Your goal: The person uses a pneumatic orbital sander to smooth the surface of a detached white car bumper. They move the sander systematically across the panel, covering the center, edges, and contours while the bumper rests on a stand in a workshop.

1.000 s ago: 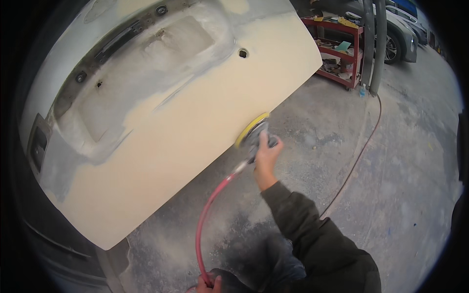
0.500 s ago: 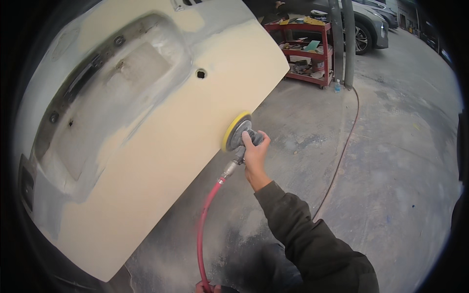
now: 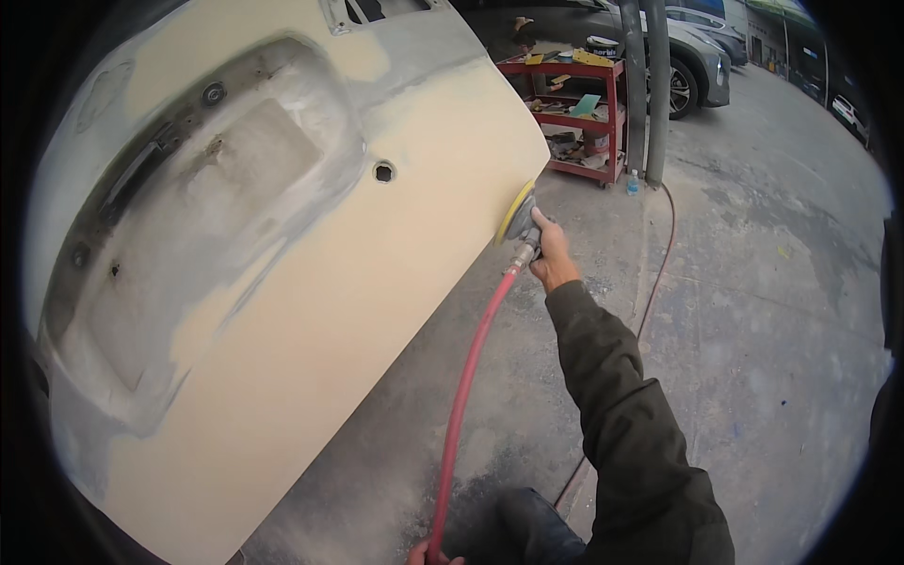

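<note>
My right hand (image 3: 554, 252) grips an air sander (image 3: 522, 224) with a round, yellow-edged pad. The pad is tilted against the lower right edge of a large car tailgate panel (image 3: 311, 348), near its far corner. Cream filler and grey patches cover the panel, which has a recessed area and a small round hole. From the sander a red air hose (image 3: 468, 367) runs down toward me. At the bottom edge my left hand (image 3: 431, 554) is closed around that hose, only partly in view.
A red tool cart (image 3: 584, 121) with several items on its shelves stands beyond the panel, beside grey posts (image 3: 656, 104). A small bottle (image 3: 633, 183) sits by the posts. Another thin hose (image 3: 665, 268) crosses the dusty concrete floor. A grey car (image 3: 702, 71) is parked behind.
My right hand has moved the sander farther away and to the right along the panel's edge, and its pad is now seen more edge-on. The red hose is stretched out farther.
</note>
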`<state>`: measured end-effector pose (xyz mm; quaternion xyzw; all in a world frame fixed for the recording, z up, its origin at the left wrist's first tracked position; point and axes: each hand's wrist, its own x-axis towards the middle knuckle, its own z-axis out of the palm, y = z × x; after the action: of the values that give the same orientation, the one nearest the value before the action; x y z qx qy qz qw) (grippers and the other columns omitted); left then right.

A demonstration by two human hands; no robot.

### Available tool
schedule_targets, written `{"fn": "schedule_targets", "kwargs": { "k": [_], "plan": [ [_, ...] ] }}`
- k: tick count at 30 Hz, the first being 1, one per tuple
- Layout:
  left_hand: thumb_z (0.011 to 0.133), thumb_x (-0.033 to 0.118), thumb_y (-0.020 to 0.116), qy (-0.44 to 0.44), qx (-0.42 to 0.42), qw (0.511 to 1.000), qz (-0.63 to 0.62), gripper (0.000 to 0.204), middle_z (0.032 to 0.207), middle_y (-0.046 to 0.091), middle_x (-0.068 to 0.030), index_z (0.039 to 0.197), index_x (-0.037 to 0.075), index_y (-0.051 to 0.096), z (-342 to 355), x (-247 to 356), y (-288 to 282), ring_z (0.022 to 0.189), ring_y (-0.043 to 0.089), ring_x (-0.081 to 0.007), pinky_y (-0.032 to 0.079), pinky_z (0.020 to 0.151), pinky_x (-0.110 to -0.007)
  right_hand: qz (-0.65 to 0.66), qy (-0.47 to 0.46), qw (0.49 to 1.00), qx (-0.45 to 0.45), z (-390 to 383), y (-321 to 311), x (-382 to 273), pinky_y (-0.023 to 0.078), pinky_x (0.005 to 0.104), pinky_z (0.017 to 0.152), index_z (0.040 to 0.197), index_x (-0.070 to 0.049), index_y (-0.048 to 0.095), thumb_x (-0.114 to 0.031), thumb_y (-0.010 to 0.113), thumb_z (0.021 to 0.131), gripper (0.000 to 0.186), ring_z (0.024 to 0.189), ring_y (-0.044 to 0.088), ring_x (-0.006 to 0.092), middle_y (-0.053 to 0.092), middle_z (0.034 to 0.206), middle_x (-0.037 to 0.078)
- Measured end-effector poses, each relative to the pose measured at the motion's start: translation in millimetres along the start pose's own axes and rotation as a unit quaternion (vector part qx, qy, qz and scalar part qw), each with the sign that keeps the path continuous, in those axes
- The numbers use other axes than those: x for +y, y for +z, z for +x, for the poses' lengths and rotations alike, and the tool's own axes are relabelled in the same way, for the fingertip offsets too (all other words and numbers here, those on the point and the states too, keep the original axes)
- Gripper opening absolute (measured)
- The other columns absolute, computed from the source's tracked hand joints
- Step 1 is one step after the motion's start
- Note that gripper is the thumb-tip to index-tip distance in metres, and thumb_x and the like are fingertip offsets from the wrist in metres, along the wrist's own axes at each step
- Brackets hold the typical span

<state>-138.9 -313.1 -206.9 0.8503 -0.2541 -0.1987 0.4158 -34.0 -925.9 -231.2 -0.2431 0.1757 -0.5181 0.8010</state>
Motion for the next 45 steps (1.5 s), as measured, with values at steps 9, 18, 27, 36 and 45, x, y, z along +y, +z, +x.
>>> {"fn": "schedule_targets", "kwargs": {
  "k": [9,18,27,36,45],
  "plan": [
    [0.092,0.011,0.071,-0.063,0.100,0.992,0.032,0.029,0.086,0.069,-0.0076,0.120,0.005,0.069,-80.3,-49.5,-42.9,0.072,0.057,-0.0182,0.049,0.069,-0.036,0.117,0.099,0.988,0.022,-196.0,61.1,85.3,0.056,0.0377,0.051,0.112,-0.007,0.053,-0.026,0.066,0.104,0.024,0.064,0.062,0.0200,0.062,0.083,0.007],
    [0.092,0.007,0.070,-0.079,0.286,0.955,0.027,0.024,0.088,0.071,-0.0096,0.116,0.003,0.069,-164.0,-112.1,-61.1,0.068,0.056,-0.0214,0.049,0.064,-0.036,0.039,0.203,0.978,-0.016,-418.3,104.3,131.6,0.058,0.0375,0.065,0.125,-0.010,0.046,-0.016,0.071,0.100,0.035,0.081,0.063,0.0177,0.060,0.101,0.008],
    [0.092,0.031,0.079,0.013,0.095,0.993,0.066,0.039,0.094,0.073,-0.0177,0.118,0.004,0.068,-128.3,-181.0,4.9,0.083,0.072,-0.0372,0.057,0.074,-0.044,-0.508,-0.237,0.757,-0.335,-493.3,162.8,108.2,0.056,0.0399,0.085,0.132,-0.010,0.055,-0.008,0.084,0.077,0.063,0.108,0.065,0.0303,0.055,0.127,0.011],
    [0.094,0.031,0.076,0.048,0.090,0.995,-0.003,0.042,0.084,0.069,-0.0166,0.121,0.002,0.062,-50.4,-138.8,13.3,0.079,0.070,-0.0392,0.055,0.073,-0.047,-0.552,-0.426,0.552,-0.457,-512.7,251.6,142.2,0.058,0.0475,0.070,0.130,-0.019,0.055,-0.007,0.084,0.073,0.066,0.099,0.069,0.0376,0.051,0.132,0.013],
    [0.094,0.034,0.076,0.017,0.071,0.993,-0.091,0.042,0.077,0.067,-0.0133,0.119,0.003,0.064,-45.8,-142.8,11.4,0.070,0.068,-0.0331,0.054,0.067,-0.043,-0.559,-0.432,0.569,-0.420,-516.1,252.7,147.3,0.057,0.0478,0.070,0.127,-0.015,0.057,-0.014,0.083,0.081,0.052,0.092,0.070,0.0399,0.053,0.129,0.016]
  ]
}}
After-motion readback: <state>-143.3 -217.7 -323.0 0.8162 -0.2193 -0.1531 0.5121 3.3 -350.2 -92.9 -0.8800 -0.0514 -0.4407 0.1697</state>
